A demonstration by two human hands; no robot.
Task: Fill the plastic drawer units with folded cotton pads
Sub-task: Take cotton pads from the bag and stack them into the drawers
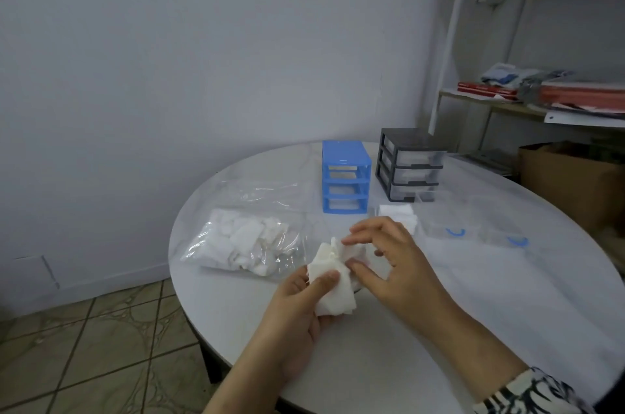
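Note:
My left hand (297, 305) grips a bunch of white cotton pads (333, 292) above the round white table (507, 312). My right hand (392, 261) pinches the top of the same bunch between thumb and fingers. A blue drawer unit (345, 177) stands at the back of the table with its slots empty. Right of it stands a dark grey drawer unit (409, 165) with clear drawers pushed in. A clear drawer holding folded pads (397, 214) lies in front of the units, partly hidden by my right hand. Two clear drawers with blue handles (455, 229) (514, 234) lie to the right.
A clear plastic bag of white cotton pads (243, 246) lies at the table's left, with another clear bag (260, 192) behind it. A metal shelf with books and papers (541, 92) and a cardboard box (571, 177) stand at the right. Tiled floor lies left of the table.

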